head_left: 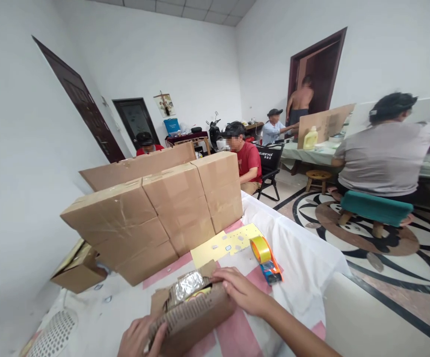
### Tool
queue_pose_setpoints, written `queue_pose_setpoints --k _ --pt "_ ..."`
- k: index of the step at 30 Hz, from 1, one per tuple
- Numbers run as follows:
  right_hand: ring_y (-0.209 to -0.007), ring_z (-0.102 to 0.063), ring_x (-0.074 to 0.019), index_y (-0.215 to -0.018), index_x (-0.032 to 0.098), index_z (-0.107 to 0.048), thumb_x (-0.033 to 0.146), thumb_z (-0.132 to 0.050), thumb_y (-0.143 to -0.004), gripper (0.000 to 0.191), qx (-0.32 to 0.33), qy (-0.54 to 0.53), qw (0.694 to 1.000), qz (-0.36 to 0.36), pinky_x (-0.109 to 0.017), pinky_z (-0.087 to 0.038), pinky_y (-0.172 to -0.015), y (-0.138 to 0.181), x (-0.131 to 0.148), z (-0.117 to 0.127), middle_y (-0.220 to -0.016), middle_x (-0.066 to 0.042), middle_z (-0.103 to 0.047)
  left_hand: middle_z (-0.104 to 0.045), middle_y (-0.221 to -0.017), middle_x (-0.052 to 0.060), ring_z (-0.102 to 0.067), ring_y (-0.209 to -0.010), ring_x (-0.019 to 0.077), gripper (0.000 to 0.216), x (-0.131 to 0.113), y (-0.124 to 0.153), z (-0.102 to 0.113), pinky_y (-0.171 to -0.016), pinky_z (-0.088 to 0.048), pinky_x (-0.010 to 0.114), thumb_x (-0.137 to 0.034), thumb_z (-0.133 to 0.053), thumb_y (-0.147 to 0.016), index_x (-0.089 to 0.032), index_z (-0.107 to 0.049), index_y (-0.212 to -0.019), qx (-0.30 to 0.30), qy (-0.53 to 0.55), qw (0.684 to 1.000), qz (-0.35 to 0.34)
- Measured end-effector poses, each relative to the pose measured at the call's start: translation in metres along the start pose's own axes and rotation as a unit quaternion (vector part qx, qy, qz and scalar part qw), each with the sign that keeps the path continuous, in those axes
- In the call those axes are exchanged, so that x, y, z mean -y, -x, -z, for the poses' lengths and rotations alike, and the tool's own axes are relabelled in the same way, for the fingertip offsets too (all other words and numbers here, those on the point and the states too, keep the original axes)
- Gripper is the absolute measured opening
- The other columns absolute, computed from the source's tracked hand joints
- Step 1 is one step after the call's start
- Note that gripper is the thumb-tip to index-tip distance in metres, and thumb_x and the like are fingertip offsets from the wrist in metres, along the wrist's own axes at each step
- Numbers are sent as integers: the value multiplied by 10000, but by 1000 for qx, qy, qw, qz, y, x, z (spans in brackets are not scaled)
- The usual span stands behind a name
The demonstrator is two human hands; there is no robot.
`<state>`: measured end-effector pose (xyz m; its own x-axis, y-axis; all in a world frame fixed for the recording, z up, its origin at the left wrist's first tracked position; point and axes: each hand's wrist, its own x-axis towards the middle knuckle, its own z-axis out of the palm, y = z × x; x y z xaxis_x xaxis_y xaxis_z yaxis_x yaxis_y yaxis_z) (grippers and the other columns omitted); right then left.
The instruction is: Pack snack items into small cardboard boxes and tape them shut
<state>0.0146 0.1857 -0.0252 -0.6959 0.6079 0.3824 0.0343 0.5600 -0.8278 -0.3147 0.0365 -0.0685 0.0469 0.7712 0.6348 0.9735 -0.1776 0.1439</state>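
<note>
A small open cardboard box [190,317] lies on the table in front of me, with a shiny plastic packet [187,286] showing inside its top. My left hand [140,339] grips the box's near end, fingers curled round the edge. My right hand [239,291] rests on the box's far right side, fingers pressed against the flap. A tape dispenser [267,260] with yellowish tape sits just right of my right hand. A yellow sheet [224,244] lies behind the box.
A row of sealed brown cartons [155,218] stands across the table's back. The table has a white and pink cloth [300,258]. Another carton [77,270] sits at left. Several people sit or stand further off; one sits on a teal stool [374,208].
</note>
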Motion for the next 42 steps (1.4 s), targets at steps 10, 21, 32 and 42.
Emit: queue_pose_setpoints --k 10,21,32,42 --pt "-1516 -252 -273 -1593 283 -144 98 -532 -797 904 -77 -52 995 22 -503 -299 -1209 -6 -21 -24 -1658 -129 -101 -522 -1518 32 -476 -1378 282 582 -30 -38 1 -1064 -359 493 -239 -432 -916 -342 -480 -1486 125 -149 981 25" --pt "-1368 -470 -266 -1478 272 -427 88 -448 -882 624 -81 -22 996 22 -527 -340 -1184 2 -25 -30 -1403 -88 -586 -507 -1528 -1 -458 -1414 262 485 -40 -45 2 -1083 -402 427 -401 -473 -988 -374 -493 -1472 176 -119 976 -43" --pt "-1321 -452 -297 -1505 214 -381 158 -467 -882 632 -67 29 997 10 -518 -390 -1119 -5 -27 -25 -1453 -108 -520 -404 -1601 55 -341 -1479 302 561 -56 -51 17 -1177 -269 486 -516 -468 -988 -310 -449 -1509 243 -89 966 2" --pt "-1260 -479 -306 -1472 228 -433 203 -438 -928 544 -83 13 996 1 -514 -415 -1074 -4 -33 -30 -1408 -103 -556 -435 -1576 102 -339 -1468 330 674 -94 -81 13 -1182 -243 521 -566 -502 -958 -270 -368 -1549 258 -80 963 -15"
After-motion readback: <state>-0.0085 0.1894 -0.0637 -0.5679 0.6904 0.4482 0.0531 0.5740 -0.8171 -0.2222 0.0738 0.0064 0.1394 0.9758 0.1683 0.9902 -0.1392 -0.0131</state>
